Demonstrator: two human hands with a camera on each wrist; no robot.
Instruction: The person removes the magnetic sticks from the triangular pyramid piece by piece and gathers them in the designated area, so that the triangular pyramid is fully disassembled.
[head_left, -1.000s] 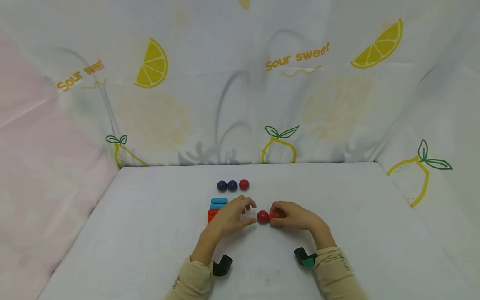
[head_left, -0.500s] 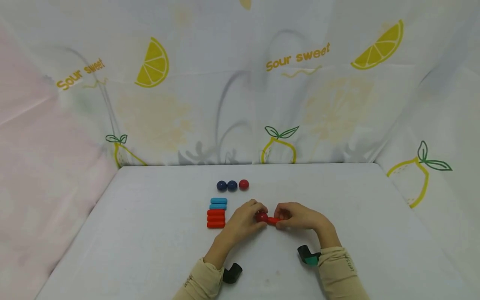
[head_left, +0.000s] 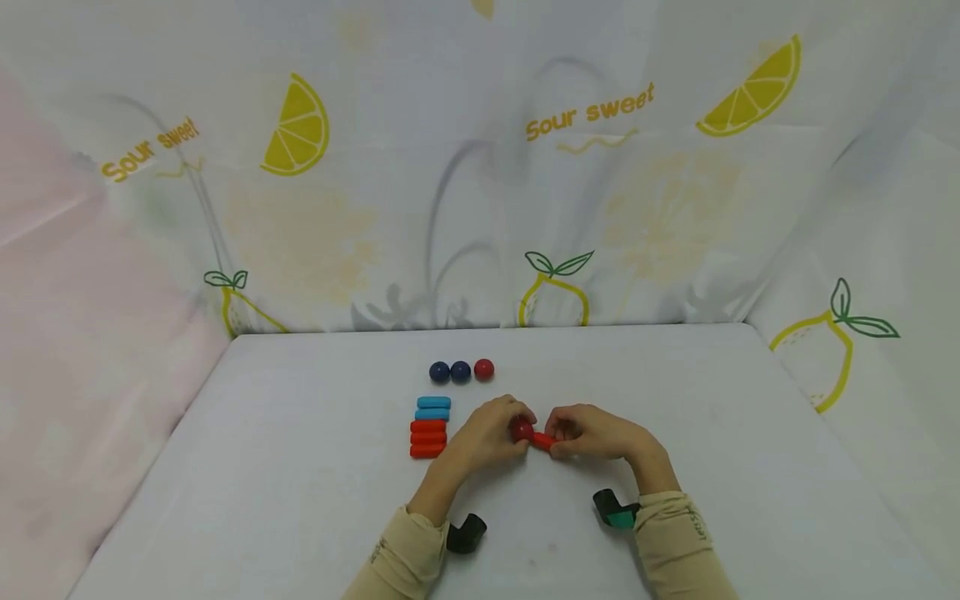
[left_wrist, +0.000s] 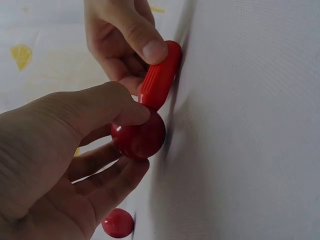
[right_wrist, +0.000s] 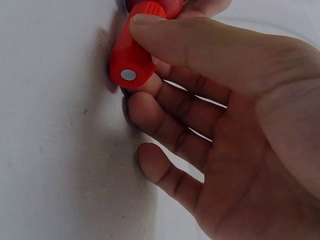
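My left hand (head_left: 491, 435) pinches a dark red ball (left_wrist: 141, 134) between thumb and fingers. Thumb and fingers of my right hand (head_left: 596, 433) pinch a red ribbed stick (left_wrist: 161, 75). One end of the stick meets the ball. At its other end, a round silver spot shows in the right wrist view on the stick (right_wrist: 131, 50). Both pieces are low over the white table, in front of the row of balls.
Two dark blue balls (head_left: 450, 372) and another red ball (head_left: 483, 369) stand in a row further back. To the left of my left hand lie two light blue sticks (head_left: 433, 408) above several red sticks (head_left: 428, 439). A lemon-printed cloth (head_left: 420, 208) hangs behind the table (head_left: 262, 467).
My left hand has moved right and taken hold of the red ball, uncovering the red sticks. The red stick at the ball now slants more, its right end nearer me.
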